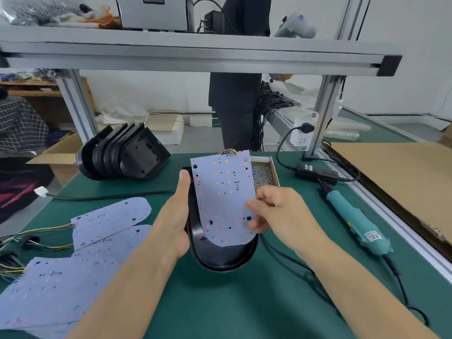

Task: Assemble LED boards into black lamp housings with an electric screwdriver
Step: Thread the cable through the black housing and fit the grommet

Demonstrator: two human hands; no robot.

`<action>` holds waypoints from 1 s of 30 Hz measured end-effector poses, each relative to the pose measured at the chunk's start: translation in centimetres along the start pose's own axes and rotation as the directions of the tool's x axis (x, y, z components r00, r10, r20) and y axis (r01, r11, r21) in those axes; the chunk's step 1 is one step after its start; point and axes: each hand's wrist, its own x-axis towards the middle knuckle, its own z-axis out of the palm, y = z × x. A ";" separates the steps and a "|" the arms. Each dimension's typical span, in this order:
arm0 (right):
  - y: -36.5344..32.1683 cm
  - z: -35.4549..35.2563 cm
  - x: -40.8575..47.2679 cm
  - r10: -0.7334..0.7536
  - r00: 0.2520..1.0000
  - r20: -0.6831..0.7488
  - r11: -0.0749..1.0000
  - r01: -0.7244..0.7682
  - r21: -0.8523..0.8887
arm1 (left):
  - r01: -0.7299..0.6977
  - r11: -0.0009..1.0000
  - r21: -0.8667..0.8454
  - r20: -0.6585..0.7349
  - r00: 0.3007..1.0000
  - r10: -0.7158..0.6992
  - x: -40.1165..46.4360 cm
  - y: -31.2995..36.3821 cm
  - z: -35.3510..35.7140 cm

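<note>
Farthest left on the green mat (220,302), a pile of spare LED boards (80,255) lies flat and overlapping, their coloured wires (36,238) trailing off the left edge. Behind them, toward the back of the mat, a stack of black lamp housings (122,157) rests on its side, nested one into another.

Moving toward the middle, the left hand (175,216) grips the left rim of a single black housing (220,255) that sits on the mat with its open side up; the thumb lies along the rim and the fingers curl under the edge. Above that housing an LED board (222,199) is tilted up, its rounded lower end down inside the housing and its wired upper end raised toward the back. The right hand (276,214) pinches the board's right edge between thumb and fingertips, fingers closed on it.

Just behind the board's upper right corner, a shallow cardboard box of small screws (263,176) stands on the mat. Farther right, a black power adapter (315,173) lies near the back, and a teal electric screwdriver (357,221) lies on the mat untouched, well apart from both hands, its black cord (401,287) looping toward the near edge. A sheet of brown cardboard (396,177) lies beyond the bench rail at far right.
</note>
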 end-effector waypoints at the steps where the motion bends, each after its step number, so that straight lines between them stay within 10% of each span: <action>1: 0.1 0.0 -0.1 0.007 1.000 0.016 0.999 -0.008 0.039 | 0.004 1.000 0.009 0.012 1.000 -0.004 0.0 0.2 -0.1; 11: 0.7 0.3 -0.7 -0.029 0.999 0.030 0.991 0.024 0.134 | -0.125 0.970 0.208 0.121 0.988 0.101 0.1 0.5 -0.4; 20: 0.2 0.9 -0.9 -0.120 0.992 0.025 0.769 0.109 -0.629 | -0.094 0.979 0.183 -0.053 0.993 0.106 0.6 0.2 0.2; 26: -0.7 1.4 0.3 -0.161 0.986 0.046 0.467 0.118 -0.876 | -0.030 0.999 0.025 0.109 0.994 0.027 0.3 0.3 0.4; 30: 0.4 1.6 0.5 -0.049 0.995 0.087 0.492 0.100 -0.865 | -0.087 0.992 0.090 0.178 0.982 0.070 -0.2 0.1 0.9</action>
